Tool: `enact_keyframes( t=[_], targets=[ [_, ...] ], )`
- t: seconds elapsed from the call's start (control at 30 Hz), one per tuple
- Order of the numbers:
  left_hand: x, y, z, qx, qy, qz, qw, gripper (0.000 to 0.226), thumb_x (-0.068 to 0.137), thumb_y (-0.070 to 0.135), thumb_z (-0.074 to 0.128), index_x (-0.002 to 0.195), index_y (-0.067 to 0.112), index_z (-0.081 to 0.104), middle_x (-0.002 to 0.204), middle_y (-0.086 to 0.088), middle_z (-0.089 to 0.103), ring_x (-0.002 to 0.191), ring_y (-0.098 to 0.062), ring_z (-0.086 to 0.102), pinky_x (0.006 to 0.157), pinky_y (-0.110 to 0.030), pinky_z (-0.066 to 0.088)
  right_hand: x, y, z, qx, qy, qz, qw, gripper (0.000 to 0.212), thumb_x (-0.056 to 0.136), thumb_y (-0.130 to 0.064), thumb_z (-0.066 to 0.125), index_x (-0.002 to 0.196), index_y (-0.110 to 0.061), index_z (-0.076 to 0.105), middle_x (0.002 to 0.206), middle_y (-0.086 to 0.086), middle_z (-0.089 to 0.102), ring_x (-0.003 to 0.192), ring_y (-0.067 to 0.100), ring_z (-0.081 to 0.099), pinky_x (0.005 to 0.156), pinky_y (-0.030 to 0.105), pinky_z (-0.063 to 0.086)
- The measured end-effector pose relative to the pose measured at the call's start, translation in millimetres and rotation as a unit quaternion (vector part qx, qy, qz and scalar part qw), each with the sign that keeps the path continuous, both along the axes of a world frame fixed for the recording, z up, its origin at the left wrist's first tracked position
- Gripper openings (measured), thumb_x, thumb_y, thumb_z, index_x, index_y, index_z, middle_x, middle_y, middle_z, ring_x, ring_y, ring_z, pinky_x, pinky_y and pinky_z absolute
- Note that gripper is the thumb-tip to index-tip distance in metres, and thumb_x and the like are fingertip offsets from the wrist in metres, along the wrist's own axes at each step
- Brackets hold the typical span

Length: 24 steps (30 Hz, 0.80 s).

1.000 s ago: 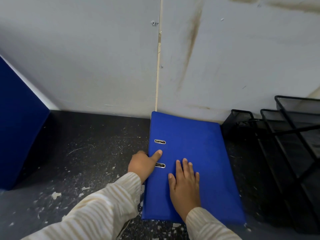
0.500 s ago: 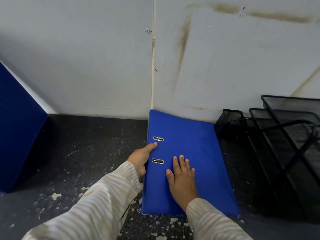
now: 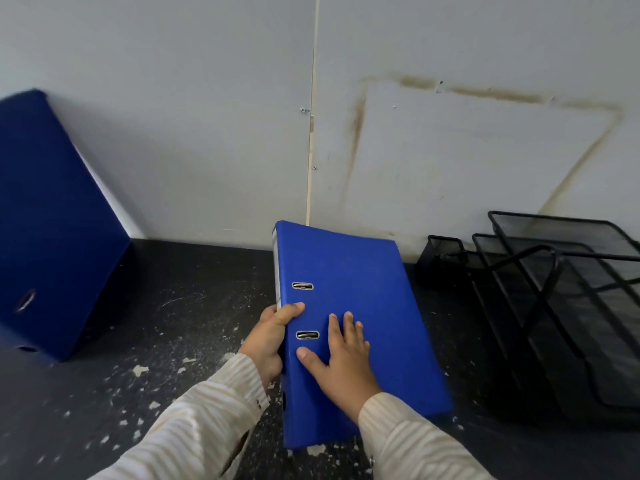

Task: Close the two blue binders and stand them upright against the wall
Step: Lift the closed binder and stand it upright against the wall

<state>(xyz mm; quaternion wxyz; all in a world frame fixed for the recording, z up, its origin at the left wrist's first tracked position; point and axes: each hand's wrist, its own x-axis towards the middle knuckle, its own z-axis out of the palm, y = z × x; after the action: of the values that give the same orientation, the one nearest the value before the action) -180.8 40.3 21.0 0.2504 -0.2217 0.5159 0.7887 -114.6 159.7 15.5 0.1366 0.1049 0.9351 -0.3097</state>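
A closed blue binder [image 3: 360,292] lies in the middle of the dark table, its spine side lifted a little on the left. My left hand [image 3: 268,336] grips that spine edge, thumb on top of the cover. Flat on the cover beside the lower metal slot rests my right hand [image 3: 341,365], fingers spread. At the far left a second blue binder [image 3: 52,220] stands tilted, leaning against the white wall [image 3: 207,133].
A black mesh tray stack [image 3: 561,299] occupies the right side of the dark, paint-flecked table [image 3: 180,317]. The wall runs straight behind both binders, with brown stain marks at the right.
My left hand has wrapped around the binder's spine edge and raised it slightly. The view has tilted up and pulled back, bringing more of the left binder into sight.
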Motion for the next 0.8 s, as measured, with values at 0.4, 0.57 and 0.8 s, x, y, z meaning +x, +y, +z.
enact_keyframes(
  t=[0.4, 0.57, 0.8],
  targets=[
    [52.8, 1.4, 68.9, 0.001, 0.271, -0.038, 0.962, 0.065, 0.073, -0.019, 0.065, 0.117, 0.025, 0.046, 0.117, -0.01, 0.065, 0.1, -0.026, 0.068, 0.077, -0.037, 0.056, 18.9, -5.0, 74.3, -0.159, 0.15, -0.018, 0.976, 0.105, 0.079, -0.046, 0.066, 0.149, -0.031, -0.01, 0.159, -0.006, -0.011, 0.147, 0.016, 0.002, 0.115, 0.037, 0.025],
    [72.8, 5.1, 71.7, -0.048, 0.333, -0.175, 0.925, 0.075, 0.078, -0.013, 0.067, 0.13, 0.036, 0.044, 0.119, 0.009, 0.068, 0.11, -0.009, 0.064, 0.085, -0.024, 0.055, 36.8, 8.5, 74.1, -0.192, 0.143, -0.054, 0.969, 0.111, 0.071, -0.035, 0.074, 0.147, -0.041, -0.007, 0.159, -0.007, 0.007, 0.143, 0.019, 0.024, 0.112, 0.046, 0.034],
    [97.3, 15.3, 69.1, -0.143, 0.375, -0.265, 0.877, 0.068, 0.092, 0.004, 0.057, 0.129, 0.056, 0.036, 0.126, 0.023, 0.06, 0.116, 0.003, 0.055, 0.099, -0.021, 0.048, 62.4, 36.1, 64.9, -0.249, 0.133, -0.094, 0.955, 0.109, 0.068, -0.022, 0.077, 0.146, -0.047, 0.005, 0.143, -0.005, 0.042, 0.127, 0.016, 0.046, 0.101, 0.044, 0.047]
  ],
)
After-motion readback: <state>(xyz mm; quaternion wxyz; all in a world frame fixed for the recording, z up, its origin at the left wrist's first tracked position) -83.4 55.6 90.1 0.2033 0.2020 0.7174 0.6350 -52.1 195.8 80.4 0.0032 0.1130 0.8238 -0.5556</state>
